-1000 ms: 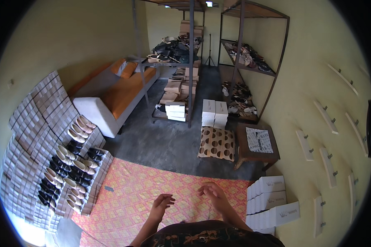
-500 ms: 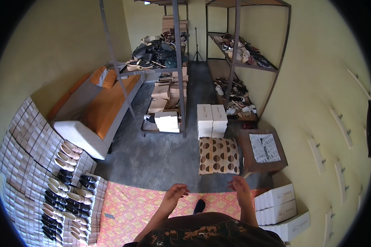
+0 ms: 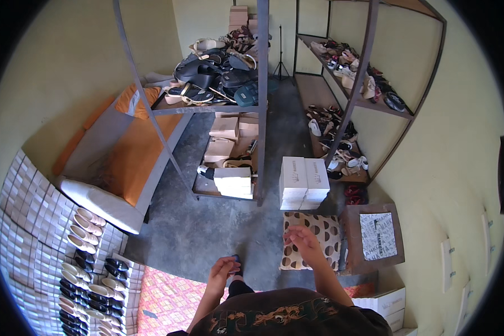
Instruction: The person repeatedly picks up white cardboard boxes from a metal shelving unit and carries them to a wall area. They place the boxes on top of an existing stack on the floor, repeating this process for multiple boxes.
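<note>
My left hand (image 3: 224,270) hangs in the air above the grey floor, fingers loosely bent and apart, with nothing in it. Farther forward, my right hand (image 3: 302,238) is raised, its fingers half curled, and it too is empty. In the picture it overlaps a square beige cushion (image 3: 326,252) with brown dots on the floor; touching cannot be made out. Just beyond the cushion stands a block of stacked white shoeboxes (image 3: 304,178). A brown stool (image 3: 350,235) with a printed white sheet (image 3: 378,236) on top is to the right of the cushion.
Metal racks hold heaped shoes (image 3: 218,70) at centre and more shoes (image 3: 347,61) at right. An orange and grey sofa (image 3: 103,204) lines the left wall. Paired shoes (image 3: 89,280) lie on stacked boxes (image 3: 33,196) at lower left. White boxes (image 3: 392,302) sit at lower right.
I have stepped forward, so the racks, boxes, cushion and stool appear larger and closer. My right hand has risen and shifted left; my left hand is slightly lower and farther left.
</note>
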The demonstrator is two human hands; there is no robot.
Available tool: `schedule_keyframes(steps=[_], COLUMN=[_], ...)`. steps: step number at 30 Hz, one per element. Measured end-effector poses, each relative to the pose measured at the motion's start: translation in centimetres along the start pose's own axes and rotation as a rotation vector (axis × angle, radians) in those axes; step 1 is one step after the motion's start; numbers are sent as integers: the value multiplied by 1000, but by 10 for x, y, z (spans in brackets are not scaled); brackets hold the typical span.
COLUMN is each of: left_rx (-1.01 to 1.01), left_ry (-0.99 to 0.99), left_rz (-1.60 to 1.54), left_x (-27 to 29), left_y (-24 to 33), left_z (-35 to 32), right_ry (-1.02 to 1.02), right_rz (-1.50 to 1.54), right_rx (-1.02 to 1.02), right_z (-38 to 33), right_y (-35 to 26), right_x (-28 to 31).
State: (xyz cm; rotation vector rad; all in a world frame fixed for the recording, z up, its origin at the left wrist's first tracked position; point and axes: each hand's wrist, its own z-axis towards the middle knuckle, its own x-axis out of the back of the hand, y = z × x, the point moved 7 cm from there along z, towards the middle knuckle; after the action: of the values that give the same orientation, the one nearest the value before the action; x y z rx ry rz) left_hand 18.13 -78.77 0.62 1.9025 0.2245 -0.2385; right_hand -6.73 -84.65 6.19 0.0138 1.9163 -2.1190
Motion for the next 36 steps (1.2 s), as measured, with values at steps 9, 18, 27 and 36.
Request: schedule_keyframes(steps=[9, 18, 27, 36], left_rx=[-38, 172, 274, 413], left_ry=[-279, -581, -777, -536], left_rz=[205, 310, 323, 410], left_x=[4, -112, -257, -265], left_y=[98, 96, 55, 4], left_z=[215, 356, 409, 506], right_ry=[323, 638, 858, 786], right_rz=[-108, -132, -96, 24], right_rx=[-15, 16, -3, -234], right_z=[131, 143, 162, 245], right_y=[-9, 1, 12, 108], right_x=[47, 129, 246, 328])
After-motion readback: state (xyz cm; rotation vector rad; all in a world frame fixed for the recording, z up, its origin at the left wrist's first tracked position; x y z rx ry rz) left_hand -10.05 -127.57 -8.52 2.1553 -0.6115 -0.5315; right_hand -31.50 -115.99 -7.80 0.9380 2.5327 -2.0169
